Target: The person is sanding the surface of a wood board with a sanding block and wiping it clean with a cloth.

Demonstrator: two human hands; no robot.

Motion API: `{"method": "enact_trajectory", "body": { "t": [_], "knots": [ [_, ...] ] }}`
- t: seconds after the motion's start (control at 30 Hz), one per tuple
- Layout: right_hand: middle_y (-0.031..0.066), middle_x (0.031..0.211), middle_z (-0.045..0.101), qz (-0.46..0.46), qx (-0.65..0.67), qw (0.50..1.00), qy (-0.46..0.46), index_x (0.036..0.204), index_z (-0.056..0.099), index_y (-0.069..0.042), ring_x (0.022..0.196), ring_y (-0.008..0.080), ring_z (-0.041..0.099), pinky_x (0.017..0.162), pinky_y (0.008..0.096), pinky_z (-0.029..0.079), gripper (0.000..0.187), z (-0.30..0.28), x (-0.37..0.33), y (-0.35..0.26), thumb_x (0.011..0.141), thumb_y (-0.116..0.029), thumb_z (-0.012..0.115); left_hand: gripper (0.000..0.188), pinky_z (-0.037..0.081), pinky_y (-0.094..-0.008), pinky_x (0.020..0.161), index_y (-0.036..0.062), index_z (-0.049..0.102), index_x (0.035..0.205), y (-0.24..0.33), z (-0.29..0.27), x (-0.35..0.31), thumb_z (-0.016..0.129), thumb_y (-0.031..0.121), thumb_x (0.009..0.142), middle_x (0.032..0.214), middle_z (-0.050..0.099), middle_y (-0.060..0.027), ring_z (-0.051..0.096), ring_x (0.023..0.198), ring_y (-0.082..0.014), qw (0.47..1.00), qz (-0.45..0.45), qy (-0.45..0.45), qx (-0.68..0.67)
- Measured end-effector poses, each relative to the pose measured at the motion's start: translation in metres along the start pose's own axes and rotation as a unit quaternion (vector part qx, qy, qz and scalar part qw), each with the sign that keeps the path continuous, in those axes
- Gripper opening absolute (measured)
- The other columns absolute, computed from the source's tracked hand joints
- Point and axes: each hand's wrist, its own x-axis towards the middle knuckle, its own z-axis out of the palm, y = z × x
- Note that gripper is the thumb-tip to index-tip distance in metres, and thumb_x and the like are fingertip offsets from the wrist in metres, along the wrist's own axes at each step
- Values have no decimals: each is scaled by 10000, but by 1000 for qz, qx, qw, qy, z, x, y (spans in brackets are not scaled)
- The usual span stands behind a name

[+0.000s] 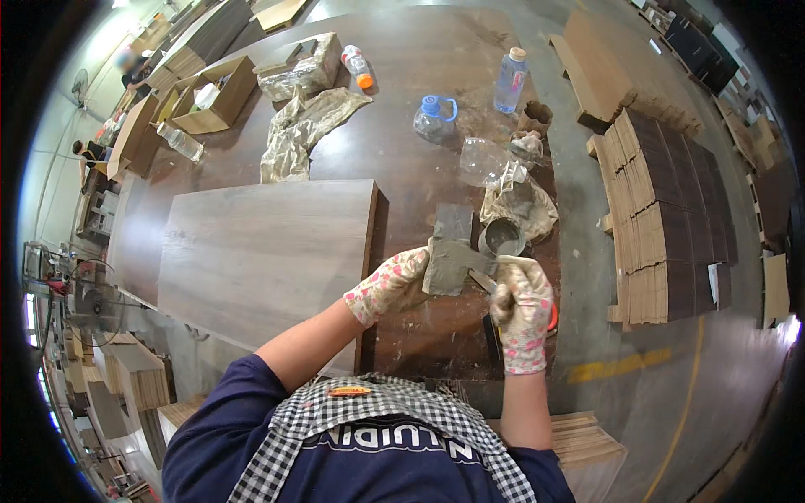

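Note:
Both my hands wear pale work gloves with pink spots. My left hand (390,287) grips the edge of a flat grey piece (449,267), which looks smeared with a grey paste. In my right hand (521,306) is a putty knife (482,281), its narrow blade touching or close to the grey piece's lower right edge. Beyond that piece lies a darker grey square (454,221). Just past my right hand stands an open round tin (503,238) with grey inside. A red-orange curved part (553,318) shows beside the right glove; I cannot tell what it belongs to.
A large wood-grain panel (264,251) lies on the brown table (402,84) at left. Crumpled cloth (306,130), a blue-capped jug (434,121), a bottle (510,84) and cartons (214,96) sit farther back. Stacked boards (662,218) stand on the right floor.

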Motion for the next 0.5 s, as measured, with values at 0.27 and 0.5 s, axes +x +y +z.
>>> {"method": "enact_trajectory", "body": {
  "t": [0.27,0.5],
  "knots": [
    [-14,604,540,26,32,999,16,987,603,-48,408,34,427,340,169,315,123,-5,1,6,913,-114,530,642,473,-345,893,39,499,1258,-2,-7,-3,652,471,807,1199,567,-73,561,1064,-173,990,-38,78,114],
    [-6,604,556,35,-14,999,33,950,606,-39,426,27,446,357,167,329,101,4,-2,-14,908,-109,546,459,475,-300,876,29,560,1160,-1,-1,-14,625,373,863,1116,613,-47,579,1006,-137,999,-17,0,-38]
  ]
}}
